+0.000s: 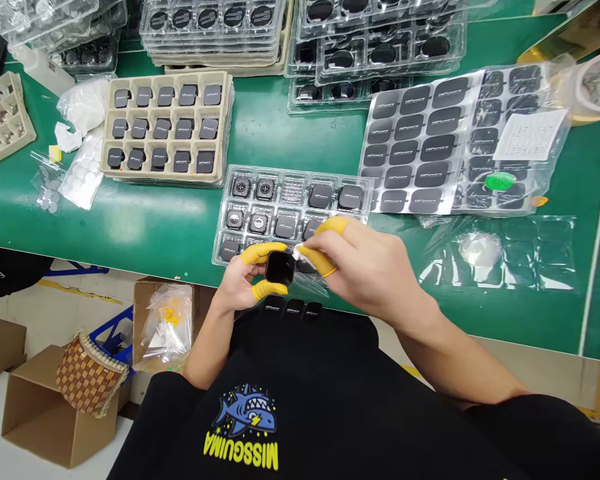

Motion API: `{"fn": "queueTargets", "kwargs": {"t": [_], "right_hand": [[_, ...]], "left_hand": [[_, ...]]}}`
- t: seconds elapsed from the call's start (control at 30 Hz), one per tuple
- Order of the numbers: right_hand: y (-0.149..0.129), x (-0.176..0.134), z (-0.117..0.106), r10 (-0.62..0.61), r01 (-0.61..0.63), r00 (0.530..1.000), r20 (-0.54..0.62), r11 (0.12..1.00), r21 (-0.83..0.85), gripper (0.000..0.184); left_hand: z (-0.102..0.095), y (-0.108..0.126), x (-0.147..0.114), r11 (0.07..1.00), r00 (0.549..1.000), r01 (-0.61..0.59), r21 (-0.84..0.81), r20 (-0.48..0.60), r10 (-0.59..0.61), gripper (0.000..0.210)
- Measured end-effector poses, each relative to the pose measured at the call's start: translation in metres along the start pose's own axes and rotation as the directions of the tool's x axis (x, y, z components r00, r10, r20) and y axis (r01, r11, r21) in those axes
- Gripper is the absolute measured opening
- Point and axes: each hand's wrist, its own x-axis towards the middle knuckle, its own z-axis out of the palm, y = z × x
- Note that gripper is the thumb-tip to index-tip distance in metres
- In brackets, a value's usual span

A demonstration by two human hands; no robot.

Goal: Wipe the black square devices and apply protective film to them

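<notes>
My left hand (243, 280), with yellow finger cots on the thumb and a finger, grips a black square watch body (281, 268) by its edges, its glossy dark face up. My right hand (365, 263), also in yellow finger cots, pinches a small white wad (297, 252), perhaps cloth or cotton, at the watch's upper right edge. Beneath and beyond both hands lies a clear plastic tray (219, 230) of watch bodies. Some of them show their round-sensor backs, while others wear dark printed film. My right hand hides part of the tray's right side.
A beige tray (167, 175) of film-covered watches stands at back left. Stacked clear trays (210, 47) line the back. Sheets of dark printed stickers (413, 143) lie right, near a tape roll (597, 83). Three black labelled pieces (294, 309) sit by the table's front edge.
</notes>
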Motion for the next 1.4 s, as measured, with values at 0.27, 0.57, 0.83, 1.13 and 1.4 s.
{"fn": "queueTargets", "kwargs": {"t": [0.27, 0.57, 0.83, 1.13, 1.4], "right_hand": [[-0.006, -0.012, -0.016, 0.132, -0.096, 0.989, -0.061, 0.908, 0.407, 0.009], [-0.014, -0.006, -0.011, -0.034, 0.043, 0.999, -0.029, 0.92, 0.391, 0.002], [-0.011, -0.004, -0.014, 0.043, -0.036, 0.999, -0.01, 0.932, 0.362, 0.005], [0.015, -0.001, -0.026, 0.102, -0.11, 0.994, 0.04, 0.91, 0.399, 0.005], [0.002, -0.001, -0.014, 0.018, -0.019, 1.0, 0.006, 0.911, 0.412, 0.004]], "left_hand": [[-0.001, 0.009, 0.003, 0.998, 0.999, -0.013, -0.067, -0.05, 0.01, 0.078], [0.002, 0.017, 0.007, 0.991, 0.988, -0.128, -0.032, -0.089, 0.125, 0.07], [0.0, 0.015, 0.002, 0.996, 0.995, -0.088, -0.019, -0.038, 0.087, 0.076], [-0.002, 0.01, -0.001, 0.999, 0.996, -0.02, -0.046, -0.086, 0.016, 0.082], [0.0, 0.019, 0.006, 0.996, 0.994, -0.094, 0.001, -0.053, 0.094, 0.078]]}}
